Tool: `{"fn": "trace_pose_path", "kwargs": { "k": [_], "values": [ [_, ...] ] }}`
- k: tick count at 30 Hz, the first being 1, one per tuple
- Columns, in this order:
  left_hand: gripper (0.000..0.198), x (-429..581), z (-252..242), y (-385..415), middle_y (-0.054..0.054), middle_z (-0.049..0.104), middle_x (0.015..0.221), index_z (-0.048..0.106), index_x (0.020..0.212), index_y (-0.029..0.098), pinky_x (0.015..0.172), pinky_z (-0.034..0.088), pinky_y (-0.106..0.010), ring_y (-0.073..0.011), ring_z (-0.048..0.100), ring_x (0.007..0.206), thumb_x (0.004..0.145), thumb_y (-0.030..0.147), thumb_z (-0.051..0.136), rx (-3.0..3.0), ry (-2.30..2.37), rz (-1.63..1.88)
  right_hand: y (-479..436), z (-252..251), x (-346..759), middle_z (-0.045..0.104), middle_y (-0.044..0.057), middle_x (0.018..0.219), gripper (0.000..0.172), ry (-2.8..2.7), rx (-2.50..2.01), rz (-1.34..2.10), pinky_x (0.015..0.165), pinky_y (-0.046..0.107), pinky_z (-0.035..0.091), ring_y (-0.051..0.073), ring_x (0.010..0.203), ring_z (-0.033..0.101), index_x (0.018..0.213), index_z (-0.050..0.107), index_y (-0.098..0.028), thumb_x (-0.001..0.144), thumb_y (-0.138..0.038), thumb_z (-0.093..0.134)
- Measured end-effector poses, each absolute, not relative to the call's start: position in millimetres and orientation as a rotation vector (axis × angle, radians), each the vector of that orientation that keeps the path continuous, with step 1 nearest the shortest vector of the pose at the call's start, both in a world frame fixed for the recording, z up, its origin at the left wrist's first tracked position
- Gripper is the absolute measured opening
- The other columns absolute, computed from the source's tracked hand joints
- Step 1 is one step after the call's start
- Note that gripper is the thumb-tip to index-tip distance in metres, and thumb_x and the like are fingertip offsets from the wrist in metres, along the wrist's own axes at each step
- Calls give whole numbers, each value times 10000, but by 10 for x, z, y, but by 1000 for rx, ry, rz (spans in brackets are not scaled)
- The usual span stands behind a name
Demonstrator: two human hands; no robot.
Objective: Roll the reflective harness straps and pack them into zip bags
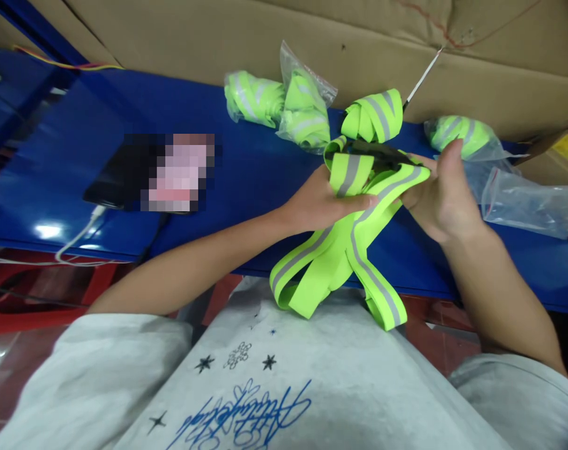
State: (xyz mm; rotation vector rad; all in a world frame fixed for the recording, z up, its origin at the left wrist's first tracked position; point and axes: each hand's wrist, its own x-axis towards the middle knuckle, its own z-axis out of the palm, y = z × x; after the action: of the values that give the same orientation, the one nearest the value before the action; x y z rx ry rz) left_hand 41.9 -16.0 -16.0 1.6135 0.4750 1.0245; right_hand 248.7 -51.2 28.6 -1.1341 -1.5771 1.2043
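Both of my hands hold a neon-yellow reflective strap (340, 250) with grey stripes, over the near edge of a blue table (246, 169). My left hand (319, 203) pinches a folded part of the strap from the left, fingers closed on it. From the right, my right hand (441, 194) grips the strap's upper end, thumb raised. Long loops of the strap hang down toward my lap. A rolled bundle of the same strap (373, 115) sits just beyond my hands.
Bagged strap bundles (284, 106) lie at the table's back against a cardboard wall (312, 37); another (462, 134) lies right. An empty clear bag (528, 200) is at right. A phone (134, 172) with a white cable (80, 237) lies left.
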Motion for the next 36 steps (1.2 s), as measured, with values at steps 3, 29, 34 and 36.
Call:
{"fn": "trace_pose_path", "kwargs": {
  "k": [3,29,34,36],
  "values": [
    [410,433,-129,-211,-89,793,1235,770,1068,190,1186,513,-432,-288,682,1321,808,475,909,1600,385,967,-528,430,2537,582,-21,608,603,-1389,-1098,1478,497,259,509,114,539,541,700,651,-213,778,-790,807],
    [413,381,-13,-278,-69,754,1413,769,1292,249,1238,518,-436,-255,696,1367,891,285,859,980,66,343,-696,454,2723,753,2,1249,380,-2008,-1018,-345,1073,485,564,254,1173,705,1404,712,-392,1028,-341,686],
    [460,378,0,-317,-70,798,1285,793,1181,208,1208,533,-462,-297,718,1314,781,363,957,1110,167,468,-687,361,2772,754,-31,1235,509,-2075,-804,-582,1018,414,628,192,1109,754,1459,665,-493,1063,-189,568],
    [508,375,60,-337,-61,806,1244,790,1162,225,1146,580,-457,-315,733,1280,786,536,930,1118,196,496,-673,314,2816,747,-32,1276,472,-2087,-821,-566,1067,436,621,210,1161,752,1447,670,-510,1084,-231,558]
  ]
}}
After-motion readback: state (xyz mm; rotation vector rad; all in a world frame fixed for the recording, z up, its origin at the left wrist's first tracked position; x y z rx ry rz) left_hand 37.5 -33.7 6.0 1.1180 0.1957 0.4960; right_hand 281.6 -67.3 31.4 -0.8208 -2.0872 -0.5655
